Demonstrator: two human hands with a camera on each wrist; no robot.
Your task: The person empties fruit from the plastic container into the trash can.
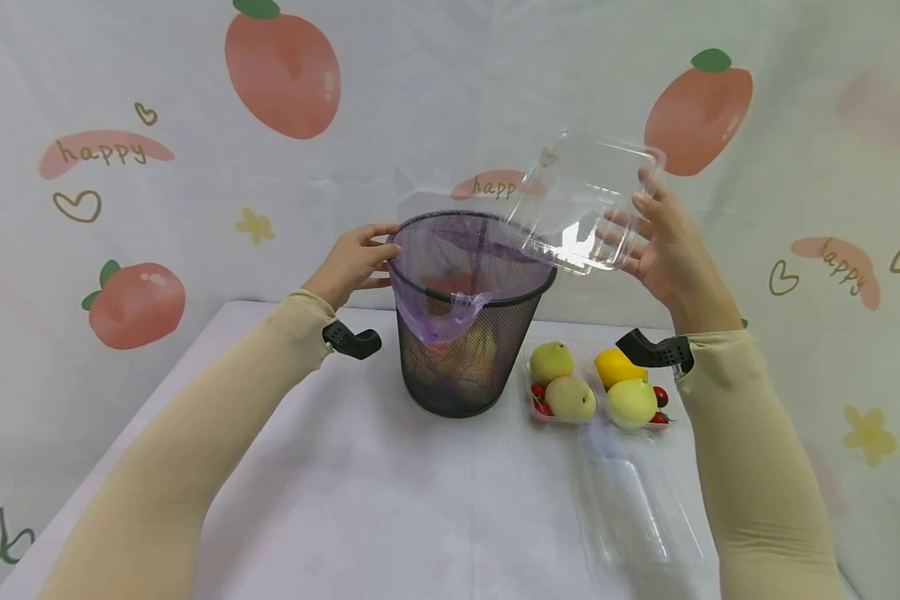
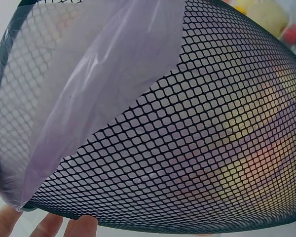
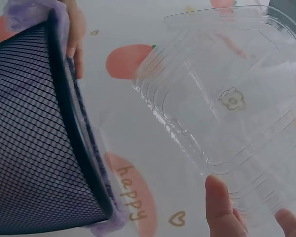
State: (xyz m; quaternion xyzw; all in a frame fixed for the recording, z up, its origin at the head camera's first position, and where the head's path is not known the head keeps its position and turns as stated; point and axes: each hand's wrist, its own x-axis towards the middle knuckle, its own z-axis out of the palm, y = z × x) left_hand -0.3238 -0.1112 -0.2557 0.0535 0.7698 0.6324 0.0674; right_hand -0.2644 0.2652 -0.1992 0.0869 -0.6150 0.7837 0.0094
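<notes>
Two hands up: right hand tilts clear tray over bin.

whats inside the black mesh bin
The black mesh wastebasket holds a purple plastic liner folded over its rim. Through the mesh, blurry yellow, orange and red shapes show low inside; the liner veils them, so what they are cannot be told.

A white-covered bench carries a black mesh bin lined with a purple bag. Just right of it sit two clear trays of fruit. An empty clear container lies nearer the front edge.
</notes>
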